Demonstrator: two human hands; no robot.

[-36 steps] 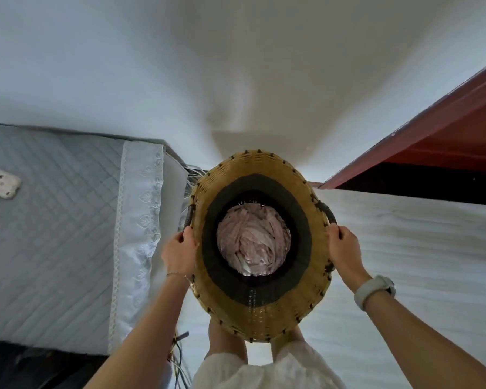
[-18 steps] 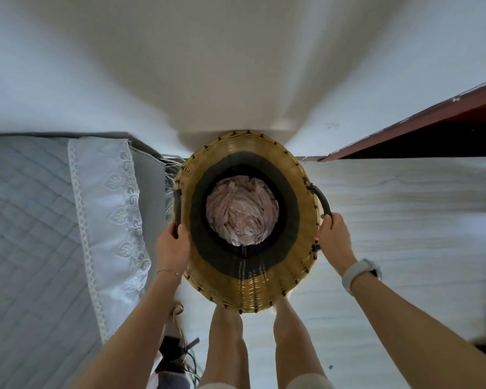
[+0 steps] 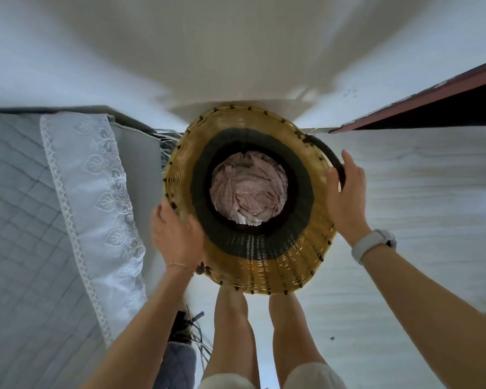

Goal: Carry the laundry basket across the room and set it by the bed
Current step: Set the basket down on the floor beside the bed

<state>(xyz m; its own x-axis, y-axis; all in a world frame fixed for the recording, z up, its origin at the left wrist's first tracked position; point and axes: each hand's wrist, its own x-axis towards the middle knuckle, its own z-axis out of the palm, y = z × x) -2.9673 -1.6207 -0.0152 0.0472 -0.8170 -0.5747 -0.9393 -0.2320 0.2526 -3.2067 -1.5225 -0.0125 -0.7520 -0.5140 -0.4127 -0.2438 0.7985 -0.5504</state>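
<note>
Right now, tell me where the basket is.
The basket sits centre of the head view, just right of the bed, between both hands, near the wall.

One wide-angle view from a camera on the person's head, looking almost straight down, close above a round tan woven basket with a dark inner band (image 3: pixel 253 265). Both forearms and bare legs enter from the bottom edge. A grey quilted bed (image 3: pixel 20 220) fills the left side.

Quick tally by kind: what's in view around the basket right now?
Wicker basket: 1
Pink laundry bundle inside it: 1
Hands: 2, left hand, right hand
Bed: 1
White wristband: 1
Total: 6
</note>
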